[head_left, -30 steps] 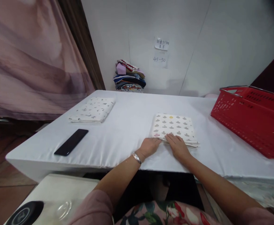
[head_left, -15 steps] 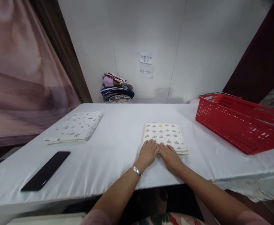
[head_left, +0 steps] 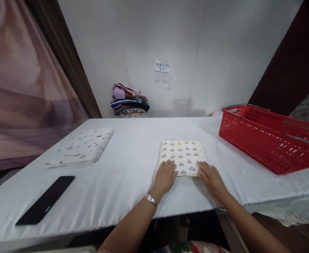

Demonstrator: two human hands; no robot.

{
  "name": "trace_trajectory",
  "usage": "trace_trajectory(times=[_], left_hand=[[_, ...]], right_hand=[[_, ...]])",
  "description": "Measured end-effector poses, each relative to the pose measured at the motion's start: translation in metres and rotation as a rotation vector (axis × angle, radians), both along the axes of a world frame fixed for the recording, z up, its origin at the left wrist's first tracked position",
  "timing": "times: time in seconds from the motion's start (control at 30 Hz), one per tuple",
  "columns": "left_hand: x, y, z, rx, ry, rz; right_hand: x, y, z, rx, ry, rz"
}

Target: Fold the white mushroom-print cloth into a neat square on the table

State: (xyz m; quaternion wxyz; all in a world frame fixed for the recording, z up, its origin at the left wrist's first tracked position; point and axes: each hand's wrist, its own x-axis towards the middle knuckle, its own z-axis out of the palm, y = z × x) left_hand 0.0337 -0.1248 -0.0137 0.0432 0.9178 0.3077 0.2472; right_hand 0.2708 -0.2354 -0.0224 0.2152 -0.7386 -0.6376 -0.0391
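Observation:
A folded white cloth with rows of small grey duck-like prints and a yellow one lies near the table's front edge. My left hand rests flat on its near left corner, fingers stretched forward; a silver bracelet is on that wrist. On the near right corner my right hand lies with its fingers extended. Neither hand grips the cloth. Over on the left side is a second folded white cloth with scattered grey prints.
The white-covered table bears a black phone at front left and a red perforated basket with metal handles at right. A stack of folded fabrics stands at the back, against a wall with paper notes.
My right hand has moved right, from beside my left hand to the cloth's near right corner. The cloth's near edge now looks even. The view has shifted slightly.

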Motion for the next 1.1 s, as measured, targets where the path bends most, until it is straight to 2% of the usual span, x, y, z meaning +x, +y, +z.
trace_trajectory(times=[0.23, 0.33, 0.43, 0.57, 0.7, 0.77, 0.87, 0.97, 1.1], left_hand=[[0.000, -0.001, 0.000, 0.003, -0.016, -0.001], [-0.001, -0.002, -0.001, -0.011, -0.012, -0.001], [-0.001, -0.002, 0.000, -0.032, -0.007, -0.006], [0.000, -0.003, 0.001, -0.064, -0.015, -0.008], [-0.004, -0.003, 0.002, -0.124, -0.104, -0.026], [-0.006, 0.000, 0.002, -0.161, -0.214, 0.027], [-0.009, 0.010, 0.002, -0.251, -0.355, 0.210], [-0.007, 0.020, 0.002, -0.376, -0.336, 0.336], [-0.003, 0.017, 0.002, -0.422, -0.278, 0.355]], right_hand=[[0.020, 0.072, 0.027, -0.124, 0.035, -0.062], [0.030, 0.100, 0.023, -0.183, 0.022, -0.150], [0.038, 0.117, 0.007, -0.190, 0.023, -0.206], [0.048, 0.123, -0.006, -0.167, 0.021, -0.105], [0.060, 0.116, -0.002, -0.235, 0.148, -0.166], [0.065, 0.110, 0.000, -0.240, 0.190, -0.207], [0.068, 0.102, 0.000, -0.199, 0.222, -0.232], [0.064, 0.100, 0.002, -0.161, 0.263, -0.238], [0.059, 0.101, 0.007, -0.069, 0.271, -0.200]])
